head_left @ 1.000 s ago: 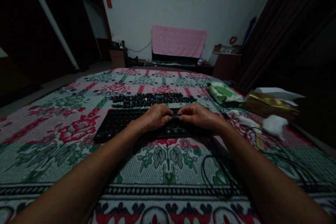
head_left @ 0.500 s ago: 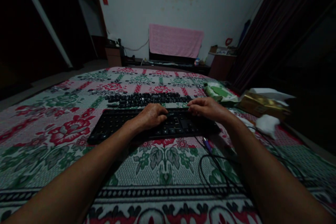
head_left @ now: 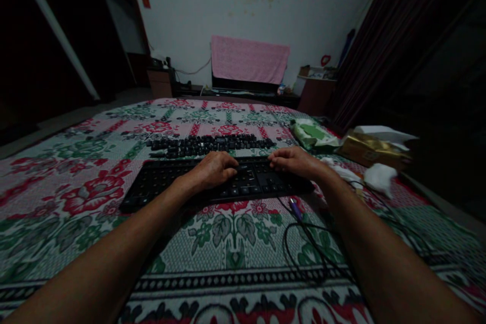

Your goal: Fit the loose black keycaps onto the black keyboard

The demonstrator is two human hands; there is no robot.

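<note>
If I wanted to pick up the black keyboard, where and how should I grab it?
Probably by its two short ends, one hand coming from the left side and one from the right. The black keyboard is long and thin and lies flat on the flowered cloth, so holding both ends should keep it level. The left hand is over the middle.

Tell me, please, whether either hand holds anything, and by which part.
It's too dark to tell: the left hand is over the keyboard, the right hand near its far edge.
</note>
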